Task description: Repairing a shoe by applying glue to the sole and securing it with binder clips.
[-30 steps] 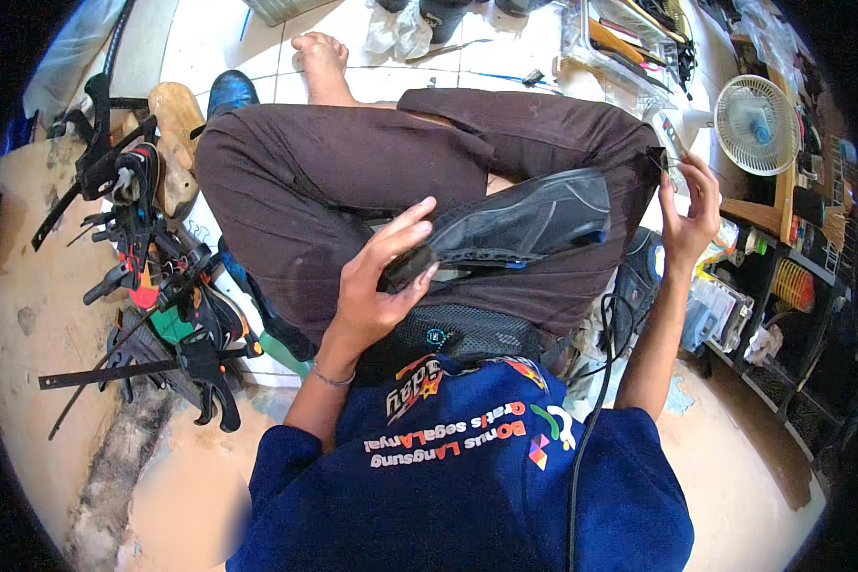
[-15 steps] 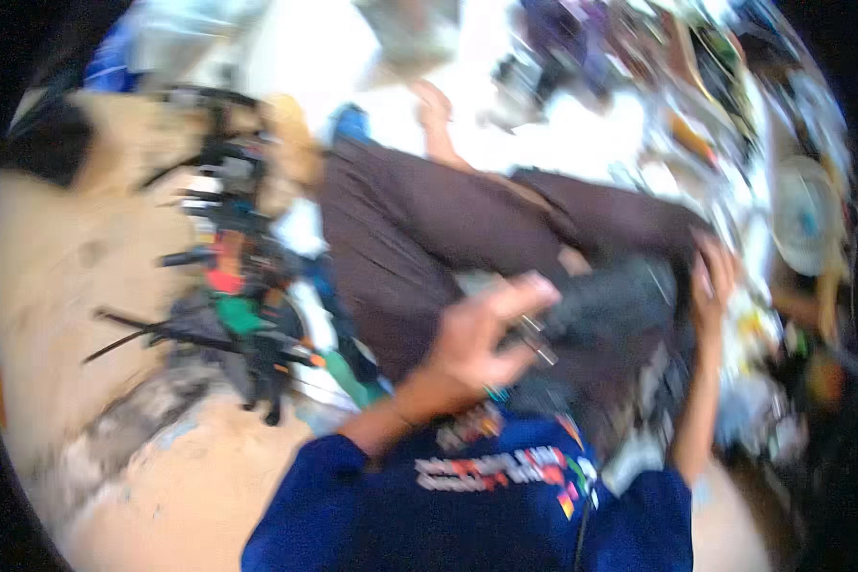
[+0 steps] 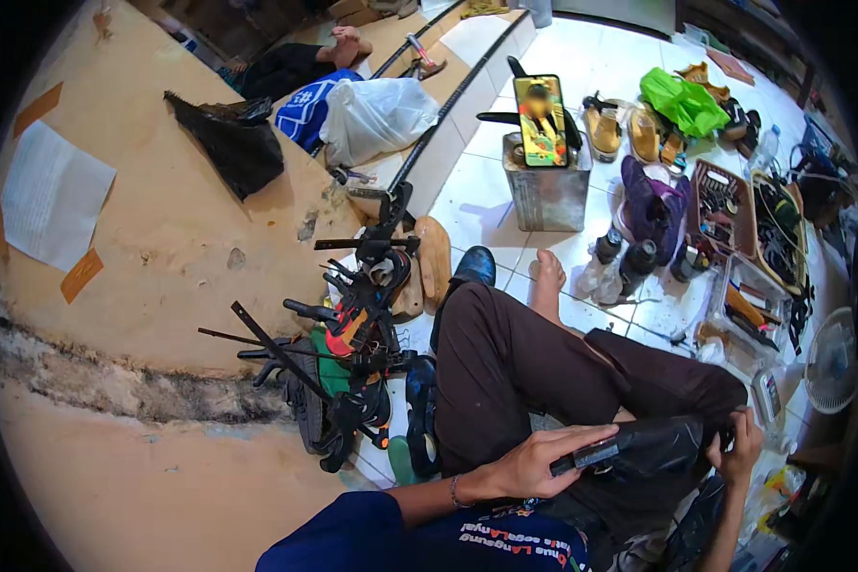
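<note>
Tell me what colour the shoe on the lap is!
The shoe is black, seen best in the head view.

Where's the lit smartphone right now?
In the head view, upper right of centre, the smartphone is propped up at the top of a metal tin, right of the white plastic bag.

**Work Area: Floor-Level Shoe Workshop**

The site is a small, improvised shoe workshop on a white tiled floor beside a stained, peeling wall. Indicators are as follows:

- Black bar clamps sit in a cluster near foot-shaped wooden forms.
- Sandals and a purple shoe stand on the tiles.
- A brown basket contains small parts; beside it, a clear tray contains hand tools.
- A hammer lies on a raised step.
- A black shoe lies across the seated person's lap.
</note>
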`<state>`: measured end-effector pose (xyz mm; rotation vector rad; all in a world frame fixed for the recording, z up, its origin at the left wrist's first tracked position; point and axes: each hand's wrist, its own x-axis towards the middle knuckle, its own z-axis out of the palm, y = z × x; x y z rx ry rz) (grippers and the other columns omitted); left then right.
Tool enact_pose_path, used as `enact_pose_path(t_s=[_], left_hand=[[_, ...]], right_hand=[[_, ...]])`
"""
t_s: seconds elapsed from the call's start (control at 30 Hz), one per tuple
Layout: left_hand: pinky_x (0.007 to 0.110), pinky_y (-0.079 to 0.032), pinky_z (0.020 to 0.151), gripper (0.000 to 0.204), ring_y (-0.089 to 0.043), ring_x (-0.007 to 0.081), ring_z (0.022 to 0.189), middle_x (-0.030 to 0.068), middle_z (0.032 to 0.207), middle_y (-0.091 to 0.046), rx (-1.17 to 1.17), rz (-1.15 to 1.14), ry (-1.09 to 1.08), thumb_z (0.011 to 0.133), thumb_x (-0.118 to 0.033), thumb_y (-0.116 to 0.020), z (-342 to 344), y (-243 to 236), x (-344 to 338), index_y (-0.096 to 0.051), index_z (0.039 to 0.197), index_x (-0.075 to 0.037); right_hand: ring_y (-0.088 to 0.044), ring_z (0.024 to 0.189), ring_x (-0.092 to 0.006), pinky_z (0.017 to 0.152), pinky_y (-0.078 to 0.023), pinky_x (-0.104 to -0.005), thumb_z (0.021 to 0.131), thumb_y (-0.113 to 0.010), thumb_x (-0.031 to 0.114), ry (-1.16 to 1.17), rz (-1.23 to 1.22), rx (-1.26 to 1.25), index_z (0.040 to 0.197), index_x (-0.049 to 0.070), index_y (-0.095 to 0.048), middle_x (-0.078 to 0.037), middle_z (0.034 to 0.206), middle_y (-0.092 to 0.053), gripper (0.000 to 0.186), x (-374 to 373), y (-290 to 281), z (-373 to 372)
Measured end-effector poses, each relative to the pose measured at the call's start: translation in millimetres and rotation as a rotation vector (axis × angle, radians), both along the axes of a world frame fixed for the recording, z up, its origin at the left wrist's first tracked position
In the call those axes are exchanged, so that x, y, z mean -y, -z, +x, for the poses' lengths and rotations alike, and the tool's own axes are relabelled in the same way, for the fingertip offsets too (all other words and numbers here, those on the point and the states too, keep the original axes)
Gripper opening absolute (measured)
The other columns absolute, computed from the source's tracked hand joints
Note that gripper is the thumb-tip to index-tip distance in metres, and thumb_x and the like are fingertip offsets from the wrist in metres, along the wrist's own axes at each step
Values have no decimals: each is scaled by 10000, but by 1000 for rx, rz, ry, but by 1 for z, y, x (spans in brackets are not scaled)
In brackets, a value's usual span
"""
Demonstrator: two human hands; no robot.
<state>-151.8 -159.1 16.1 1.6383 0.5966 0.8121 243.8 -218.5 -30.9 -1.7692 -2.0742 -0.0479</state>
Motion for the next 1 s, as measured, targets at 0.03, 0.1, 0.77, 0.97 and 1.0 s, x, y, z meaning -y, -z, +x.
enact_pose_path(t_s=[0.03,0.1,0.77,0.97,1.0], left_hand=[[378,-443,1056,651,-546,339,1261,186,1392,-535,-53,52,-23,750,65,-659,1,-4,0,-506,1378,-11],[386,-453,1042,623,-576,337,1227,204,1324,-584,-87,168,-61,712,54,-651,6,-9,0,-552,1325,7],[388,-533,917,552,-682,349,1010,227,1074,-651,-171,252,-148,602,67,-679,44,-28,18,-662,1153,36],[428,-528,945,540,-674,367,1041,219,1077,-656,-136,234,-95,615,49,-703,42,-31,15,-668,1153,25],[433,-528,947,524,-673,367,1042,216,1072,-657,-128,239,-67,622,36,-714,42,-32,14,-674,1145,22]], right_hand=[[-621,746,-352,601,-479,-386,677,-695,124,6,98,22,1073,9,-622,-158,962,-616,419,-2,4,1],[-639,821,-364,661,-497,-417,713,-704,135,-10,274,0,1122,-3,-625,-178,976,-621,439,-6,14,3],[-388,379,-176,392,-337,-307,889,-447,155,-174,719,-800,541,-29,-451,-104,479,-444,394,-39,-54,-157],[-372,363,-172,374,-334,-303,879,-449,147,-223,690,-779,531,-16,-430,-82,461,-408,385,-40,-52,-158],[-373,363,-173,374,-337,-304,881,-452,158,-233,694,-836,534,-14,-432,-81,461,-408,388,-40,-52,-159]])
